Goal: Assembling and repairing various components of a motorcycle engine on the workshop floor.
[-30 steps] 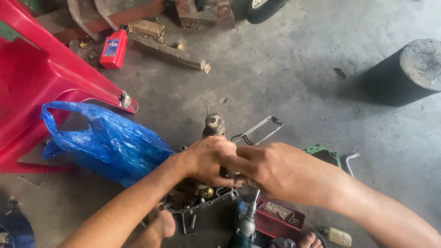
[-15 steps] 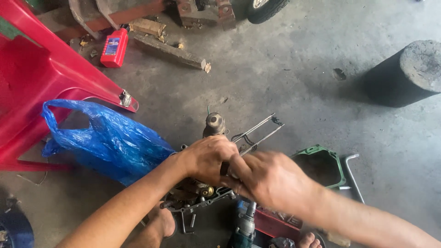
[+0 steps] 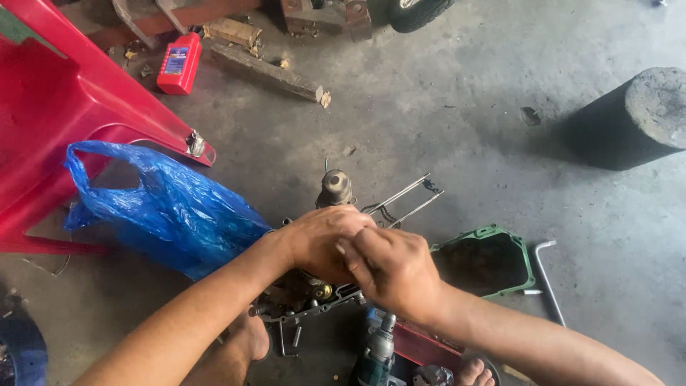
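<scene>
Both hands are meeting just below the middle of the frame, over a greasy metal engine part (image 3: pixel 304 297) that is lying on the concrete floor (image 3: pixel 464 107). The left hand (image 3: pixel 321 239) is curling over the top of the part, its fingers closed down on it. The right hand (image 3: pixel 393 268) is pressing in against the left one from the lower right, its fingers bent and touching the left knuckles (what they are gripping underneath, I cannot tell). A round cap (image 3: pixel 336 187) is sticking up just above the hands, and thin rods (image 3: pixel 404 196) are running off to the upper right.

A blue bag (image 3: pixel 164 207) is lying left of the hands, near a red chair (image 3: pixel 64 107) filling the upper left. A red bottle (image 3: pixel 179 66) is sitting at the top, beside a wood block (image 3: pixel 268 70). A green cover (image 3: pixel 486 261) is resting right of the hands, a bent wrench (image 3: pixel 547 279) just beyond it. A dark cylinder (image 3: pixel 636 118) is standing at the right edge. A power tool (image 3: pixel 375 354) is lying at the bottom, between bare feet.
</scene>
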